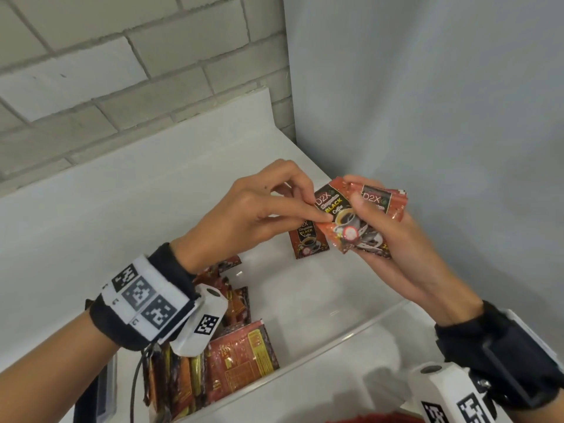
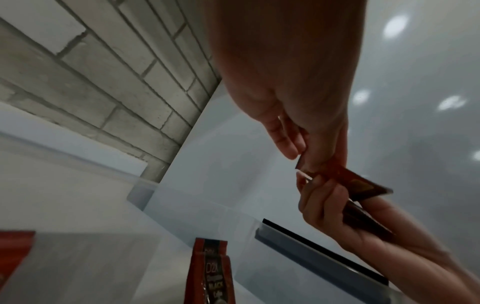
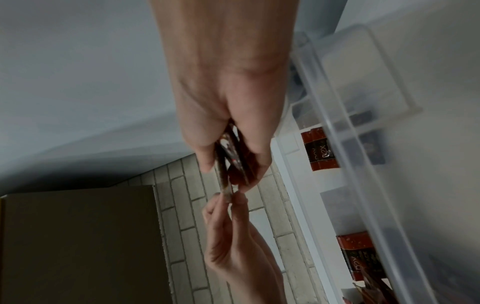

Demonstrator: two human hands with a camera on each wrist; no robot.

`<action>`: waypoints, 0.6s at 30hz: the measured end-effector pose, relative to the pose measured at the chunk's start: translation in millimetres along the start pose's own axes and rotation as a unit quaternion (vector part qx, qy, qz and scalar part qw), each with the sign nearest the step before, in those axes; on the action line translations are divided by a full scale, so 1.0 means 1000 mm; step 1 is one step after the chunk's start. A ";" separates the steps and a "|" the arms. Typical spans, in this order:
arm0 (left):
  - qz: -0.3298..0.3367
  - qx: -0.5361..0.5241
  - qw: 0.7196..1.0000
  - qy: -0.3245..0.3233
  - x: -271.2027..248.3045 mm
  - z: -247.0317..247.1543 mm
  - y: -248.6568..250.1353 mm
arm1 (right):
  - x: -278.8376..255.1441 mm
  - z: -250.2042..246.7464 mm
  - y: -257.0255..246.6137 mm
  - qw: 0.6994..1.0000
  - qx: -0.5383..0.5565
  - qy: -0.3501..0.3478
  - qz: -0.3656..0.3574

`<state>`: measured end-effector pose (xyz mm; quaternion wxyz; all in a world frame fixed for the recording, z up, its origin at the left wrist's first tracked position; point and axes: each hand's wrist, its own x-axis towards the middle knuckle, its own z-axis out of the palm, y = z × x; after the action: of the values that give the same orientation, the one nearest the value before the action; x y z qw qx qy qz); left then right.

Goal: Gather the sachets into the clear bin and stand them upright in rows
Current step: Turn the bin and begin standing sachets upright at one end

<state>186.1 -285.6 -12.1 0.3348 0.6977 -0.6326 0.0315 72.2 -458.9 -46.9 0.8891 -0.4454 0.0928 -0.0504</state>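
Sachets (image 1: 363, 218) fanned in right hand (image 1: 387, 239) grip | left hand (image 1: 259, 209) pinches one's edge

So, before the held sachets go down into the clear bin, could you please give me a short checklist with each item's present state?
1. Right hand grips the bunch of sachets: ok.
2. Left hand pinches the front sachet's edge: ok.
3. Bunch squared up: not ok, fanned.
4. Free floor in the clear bin: ok.
5. Row at the bin's left upright: ok.
6. Sachets left outside the bin: cannot tell.
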 end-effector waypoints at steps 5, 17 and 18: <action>-0.048 -0.038 0.998 0.001 0.000 -0.003 0.003 | 0.000 0.001 0.001 1.000 -0.022 -0.005 -0.011; -0.217 -0.147 0.963 -0.066 0.016 -0.015 -0.001 | 0.000 0.003 0.002 0.998 -0.016 0.032 -0.061; -0.207 -0.123 0.967 -0.077 0.015 -0.014 -0.005 | 0.000 0.003 0.001 0.995 0.005 0.061 -0.079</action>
<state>199.1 -291.8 3.6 0.3676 0.7670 -0.4975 -0.1709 73.0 -455.8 -46.4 0.8772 -0.4432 0.1110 -0.1476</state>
